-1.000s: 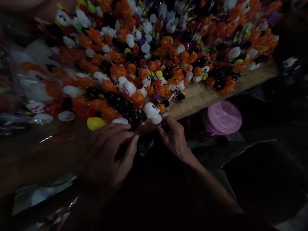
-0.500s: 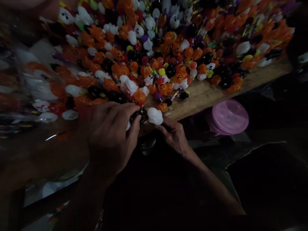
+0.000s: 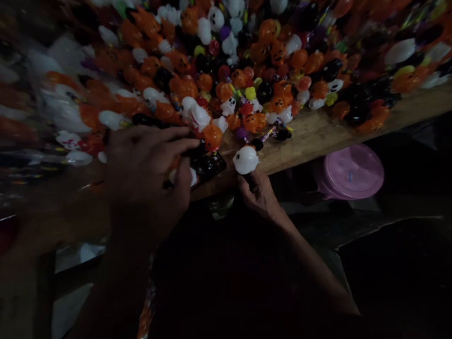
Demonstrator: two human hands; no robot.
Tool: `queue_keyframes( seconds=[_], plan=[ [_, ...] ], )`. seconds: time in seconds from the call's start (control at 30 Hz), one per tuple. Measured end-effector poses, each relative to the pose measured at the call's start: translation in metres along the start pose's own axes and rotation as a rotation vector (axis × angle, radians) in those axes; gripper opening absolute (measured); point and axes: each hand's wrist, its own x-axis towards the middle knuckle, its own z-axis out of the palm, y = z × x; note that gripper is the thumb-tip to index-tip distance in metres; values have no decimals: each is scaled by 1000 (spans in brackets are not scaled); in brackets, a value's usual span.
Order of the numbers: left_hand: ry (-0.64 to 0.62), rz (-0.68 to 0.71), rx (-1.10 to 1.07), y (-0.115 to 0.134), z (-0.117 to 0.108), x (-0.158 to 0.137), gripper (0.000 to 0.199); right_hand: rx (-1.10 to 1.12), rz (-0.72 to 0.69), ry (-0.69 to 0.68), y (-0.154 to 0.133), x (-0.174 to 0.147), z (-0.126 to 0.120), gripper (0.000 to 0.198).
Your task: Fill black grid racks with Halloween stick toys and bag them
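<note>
My right hand (image 3: 260,194) pinches a glossy white ghost-like figure (image 3: 246,160) from below, at the table's front edge. Black eye spots show on the figure's left side. My left hand (image 3: 148,172) is over the table edge with thumb and forefinger apart, holding nothing that I can see. Beneath and beside its fingers lie shiny black pieces (image 3: 206,165) and a partly hidden white piece (image 3: 193,176). Just beyond the fingertips sits an orange round figure (image 3: 212,136).
A dense heap of orange, white and black plastic figures (image 3: 254,120) covers the wooden table (image 3: 310,129). Clear plastic bags (image 3: 45,113) lie at left. Below the table's right side stands a pink stool (image 3: 354,171). The light is dim.
My left thumb and forefinger have parted from the black piece and drawn left. In my right hand the white figure has turned, bringing its eye spots into view. The camera view has shifted.
</note>
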Motion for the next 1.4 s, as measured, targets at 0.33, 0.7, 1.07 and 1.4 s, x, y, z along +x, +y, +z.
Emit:
queue_keyframes(
  seconds=[0.33, 0.7, 1.07, 1.4],
  plan=[
    [-55, 39, 29, -4, 19, -6, 22, -59, 4, -41, -2, 21, 14, 16],
    [-77, -28, -102, -9, 17, -8, 21, 188, 278, 17, 8, 33, 18, 37],
    [-60, 23, -62, 3, 12, -2, 32, -134, 15, -86, 1, 41, 12, 23],
    [-100, 8, 126, 28, 36, 29, 20, -6, -6, -44, 21, 32, 13, 32]
  ],
)
